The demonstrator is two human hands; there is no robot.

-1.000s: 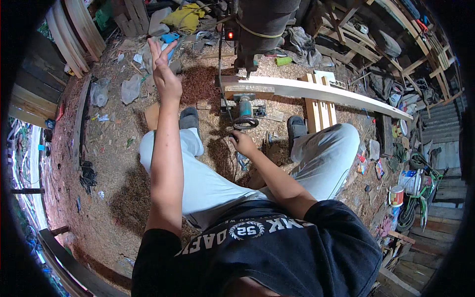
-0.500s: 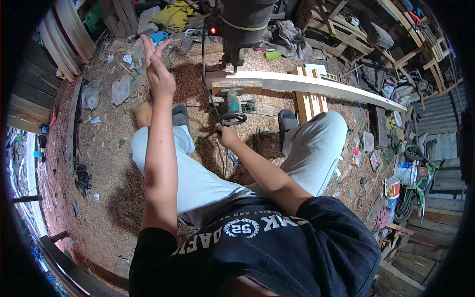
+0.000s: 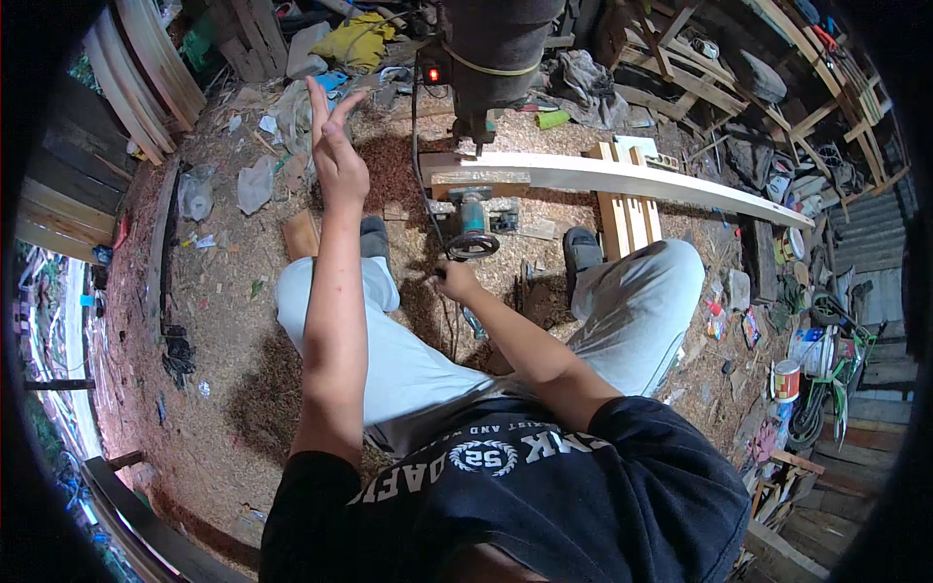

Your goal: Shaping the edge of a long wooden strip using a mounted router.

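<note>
Boards leaned at the far left, with a clear plastic bag on the littered floor. The left hand was raised, flat and wide open, gripping nothing. The right hand curled tightly around a small dark handle (its join was hidden), just below the handwheel. Rightward ran a pale beam, its left end beneath the machine's bit, crossing light slats.

Moved the left hand closer to the left end of the pale beam and shifted the right hand slightly leftward relative to the dark handwheel.
</note>
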